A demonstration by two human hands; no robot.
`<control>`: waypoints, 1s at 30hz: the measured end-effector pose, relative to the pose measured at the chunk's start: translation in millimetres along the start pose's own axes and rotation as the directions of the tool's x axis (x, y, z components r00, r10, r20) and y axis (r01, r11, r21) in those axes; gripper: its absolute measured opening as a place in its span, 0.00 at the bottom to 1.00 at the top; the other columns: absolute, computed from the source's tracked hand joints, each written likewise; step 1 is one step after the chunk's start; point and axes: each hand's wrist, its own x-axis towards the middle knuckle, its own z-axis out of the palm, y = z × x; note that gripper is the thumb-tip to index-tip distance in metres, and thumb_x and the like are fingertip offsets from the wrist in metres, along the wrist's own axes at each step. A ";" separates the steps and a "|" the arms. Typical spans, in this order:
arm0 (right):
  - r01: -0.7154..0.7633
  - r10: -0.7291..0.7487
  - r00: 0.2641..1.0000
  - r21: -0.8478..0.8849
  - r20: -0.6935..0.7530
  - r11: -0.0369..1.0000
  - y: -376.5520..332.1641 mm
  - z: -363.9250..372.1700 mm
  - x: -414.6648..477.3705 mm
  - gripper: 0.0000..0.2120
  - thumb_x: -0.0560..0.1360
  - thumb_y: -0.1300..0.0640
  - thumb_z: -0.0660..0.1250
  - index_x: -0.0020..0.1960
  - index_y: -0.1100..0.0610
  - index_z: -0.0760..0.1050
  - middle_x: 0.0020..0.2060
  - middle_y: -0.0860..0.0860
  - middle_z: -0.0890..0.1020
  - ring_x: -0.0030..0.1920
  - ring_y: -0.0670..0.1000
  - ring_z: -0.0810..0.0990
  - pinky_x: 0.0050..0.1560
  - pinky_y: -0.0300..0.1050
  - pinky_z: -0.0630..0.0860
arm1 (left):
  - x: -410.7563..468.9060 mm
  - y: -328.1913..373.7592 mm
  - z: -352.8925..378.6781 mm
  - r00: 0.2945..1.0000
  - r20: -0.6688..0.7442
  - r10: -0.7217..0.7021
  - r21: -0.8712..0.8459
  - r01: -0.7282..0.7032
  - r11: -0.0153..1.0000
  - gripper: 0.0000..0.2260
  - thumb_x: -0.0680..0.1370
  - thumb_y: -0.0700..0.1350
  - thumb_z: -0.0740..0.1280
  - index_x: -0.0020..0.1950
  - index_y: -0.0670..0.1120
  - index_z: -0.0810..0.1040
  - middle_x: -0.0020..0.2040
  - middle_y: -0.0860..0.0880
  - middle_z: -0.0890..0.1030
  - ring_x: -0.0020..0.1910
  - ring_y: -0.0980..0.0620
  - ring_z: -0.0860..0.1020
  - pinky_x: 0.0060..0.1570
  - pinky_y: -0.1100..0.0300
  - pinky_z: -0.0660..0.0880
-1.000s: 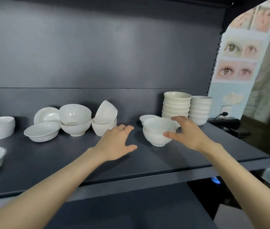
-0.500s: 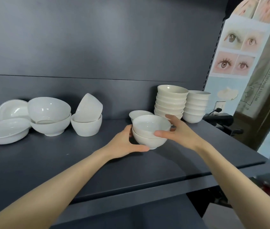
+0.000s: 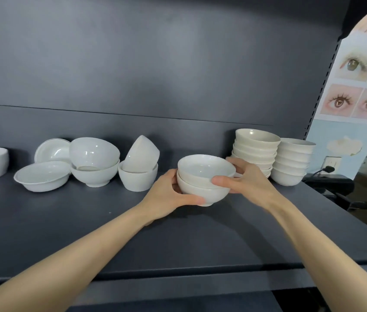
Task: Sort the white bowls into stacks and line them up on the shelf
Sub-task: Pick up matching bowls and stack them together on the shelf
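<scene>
Both hands clamp a nested pair [image 3: 202, 176] of smooth, glossy white bowls at mid-shelf: the left hand [image 3: 169, 194] curls round the lower bowl's side and foot, and the right hand [image 3: 247, 179] pinches the rims. Whether the foot touches the shelf [image 3: 200, 239] is unclear. Just behind the right hand stand a cream stack [image 3: 254, 149] and, touching it, a white stack [image 3: 292, 163]. To the left, a deep bowl [image 3: 141, 154] tilts inside another, beside two nested round bowls [image 3: 95, 163], a shallow wavy-edged dish [image 3: 43, 176] and a leaning plate [image 3: 52, 150]. The shelf is matte dark grey with a matching back panel [image 3: 155, 64]; a poster of eyes [image 3: 358, 86] hangs at right.
</scene>
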 end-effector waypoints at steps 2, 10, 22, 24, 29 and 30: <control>0.038 -0.039 0.999 0.045 0.027 0.998 -17.6 13.0 7.8 0.13 0.68 0.56 0.76 0.49 0.54 0.77 0.45 0.49 0.83 0.46 0.48 0.82 0.55 0.55 0.79 | -10.1 10.9 -20.6 0.998 -0.057 0.026 0.005 -0.026 1.000 0.26 0.63 0.45 0.81 0.56 0.53 0.74 0.53 0.57 0.82 0.51 0.59 0.81 0.51 0.64 0.78; 0.142 -0.162 0.979 0.163 0.120 0.976 -86.4 86.0 43.7 0.21 0.68 0.56 0.76 0.56 0.65 0.75 0.53 0.59 0.82 0.53 0.56 0.82 0.53 0.54 0.81 | -40.7 33.6 -122.3 0.969 -0.240 0.056 0.057 -0.043 0.997 0.28 0.59 0.47 0.81 0.56 0.50 0.76 0.51 0.54 0.83 0.50 0.56 0.82 0.45 0.66 0.79; 0.205 -0.217 0.976 0.200 0.035 0.958 -157.8 186.4 119.3 0.13 0.69 0.55 0.76 0.50 0.57 0.78 0.47 0.52 0.84 0.49 0.50 0.84 0.49 0.46 0.82 | -4.0 26.4 -269.2 0.959 -0.239 0.150 0.100 -0.129 0.987 0.35 0.62 0.46 0.82 0.65 0.49 0.70 0.57 0.55 0.79 0.54 0.58 0.80 0.46 0.66 0.77; 0.203 -0.206 0.978 0.196 -0.001 0.959 -163.4 196.5 129.0 0.09 0.69 0.54 0.75 0.46 0.53 0.77 0.46 0.49 0.83 0.49 0.48 0.83 0.47 0.44 0.82 | 9.1 22.9 -284.7 0.963 -0.210 0.171 0.116 -0.149 0.982 0.33 0.64 0.45 0.80 0.65 0.48 0.71 0.57 0.55 0.79 0.54 0.58 0.79 0.44 0.68 0.76; 0.161 -0.156 0.987 0.145 -0.046 0.976 -159.4 214.8 148.8 0.10 0.70 0.54 0.75 0.48 0.54 0.78 0.46 0.50 0.84 0.50 0.49 0.83 0.48 0.44 0.82 | 34.9 2.4 -304.7 0.980 -0.131 0.147 0.094 -0.135 0.986 0.30 0.66 0.44 0.79 0.64 0.49 0.70 0.56 0.55 0.79 0.53 0.60 0.78 0.41 0.71 0.76; 0.147 -0.142 0.989 0.131 -0.048 0.980 -158.7 217.2 151.7 0.11 0.70 0.54 0.75 0.49 0.54 0.78 0.48 0.51 0.84 0.50 0.49 0.83 0.49 0.45 0.82 | 38.8 -1.5 -306.2 0.984 -0.116 0.136 0.085 -0.126 0.988 0.29 0.67 0.43 0.79 0.63 0.49 0.70 0.56 0.56 0.78 0.53 0.61 0.78 0.40 0.73 0.75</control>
